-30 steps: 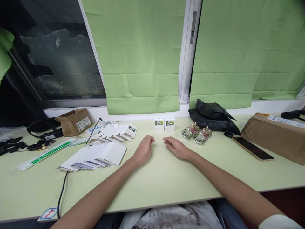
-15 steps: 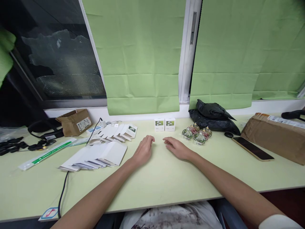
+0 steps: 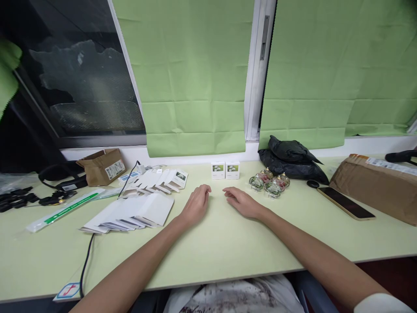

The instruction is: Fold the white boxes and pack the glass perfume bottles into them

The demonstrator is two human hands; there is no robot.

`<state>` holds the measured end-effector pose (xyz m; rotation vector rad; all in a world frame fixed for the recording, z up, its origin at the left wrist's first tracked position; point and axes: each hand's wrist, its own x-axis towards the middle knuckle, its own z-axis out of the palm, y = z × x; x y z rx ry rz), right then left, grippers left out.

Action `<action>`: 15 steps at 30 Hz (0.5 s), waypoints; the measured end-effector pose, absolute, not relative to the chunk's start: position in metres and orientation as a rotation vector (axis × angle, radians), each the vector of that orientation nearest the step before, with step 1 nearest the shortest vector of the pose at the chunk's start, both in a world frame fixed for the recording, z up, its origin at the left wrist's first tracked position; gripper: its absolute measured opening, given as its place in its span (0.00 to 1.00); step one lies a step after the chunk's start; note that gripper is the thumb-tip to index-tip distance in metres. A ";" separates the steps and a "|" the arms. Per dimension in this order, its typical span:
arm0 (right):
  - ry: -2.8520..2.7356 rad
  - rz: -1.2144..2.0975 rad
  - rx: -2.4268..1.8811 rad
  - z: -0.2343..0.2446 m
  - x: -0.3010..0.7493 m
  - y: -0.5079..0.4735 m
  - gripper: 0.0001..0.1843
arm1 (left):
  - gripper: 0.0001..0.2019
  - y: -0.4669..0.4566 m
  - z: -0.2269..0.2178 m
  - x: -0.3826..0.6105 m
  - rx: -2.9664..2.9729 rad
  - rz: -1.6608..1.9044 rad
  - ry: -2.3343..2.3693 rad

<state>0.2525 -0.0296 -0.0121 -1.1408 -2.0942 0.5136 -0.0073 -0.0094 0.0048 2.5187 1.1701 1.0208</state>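
Observation:
My left hand (image 3: 196, 204) rests on its side on the pale green table (image 3: 224, 248), fingers loosely curved, holding nothing. Facing it across a small gap, my right hand (image 3: 241, 202) lies in the same way, its thumb and fingers apart. Just beyond the hands, two small white boxes (image 3: 218, 170) with a plant picture stand upright side by side. To the right of them sits a cluster of clear ornament balls (image 3: 269, 182) with green and reddish contents. Left of my left hand, flattened white cartons (image 3: 137, 213) lie overlapped in a row, with more folded cartons (image 3: 159, 180) behind.
A black plastic bag (image 3: 289, 161), a phone (image 3: 345, 203) and a large brown carton (image 3: 374, 187) are on the right. On the left are an open cardboard box (image 3: 103, 167), a green-striped plastic packet (image 3: 70, 208) and a black cable (image 3: 86, 261) running over the front edge.

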 end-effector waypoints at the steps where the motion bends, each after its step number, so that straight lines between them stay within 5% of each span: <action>1: -2.095 0.512 -1.139 -0.012 0.252 -0.030 0.21 | 0.09 -0.010 0.006 -0.007 2.546 1.011 1.161; 15: -2.112 0.431 -1.138 -0.011 0.254 -0.028 0.21 | 0.10 -0.011 0.009 -0.006 2.644 0.964 1.151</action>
